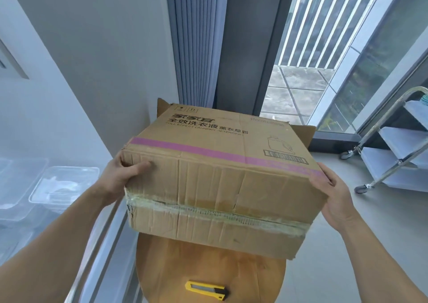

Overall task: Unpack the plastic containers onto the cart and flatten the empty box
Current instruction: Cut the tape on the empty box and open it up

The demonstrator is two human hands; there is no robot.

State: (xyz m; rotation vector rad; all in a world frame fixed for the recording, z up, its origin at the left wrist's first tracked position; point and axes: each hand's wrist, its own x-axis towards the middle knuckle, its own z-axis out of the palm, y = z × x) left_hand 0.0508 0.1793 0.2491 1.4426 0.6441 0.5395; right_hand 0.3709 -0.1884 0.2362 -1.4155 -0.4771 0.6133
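Observation:
A brown cardboard box [220,175] with a pink stripe and black print is held up in the air, tipped over so its taped bottom seam faces me. My left hand [122,177] grips its left corner, thumb on the near face. My right hand [335,198] holds its right edge with fingers wrapped around the side. Loose flaps stick out on the far side. Clear plastic containers [62,184] sit on a glass-like cart surface at the left.
Under the box is a round wooden stool [208,272] with a yellow utility knife [206,290] lying on it. A metal trolley with white shelves [393,145] stands at the right by the glass door. A blue curtain [196,41] hangs behind.

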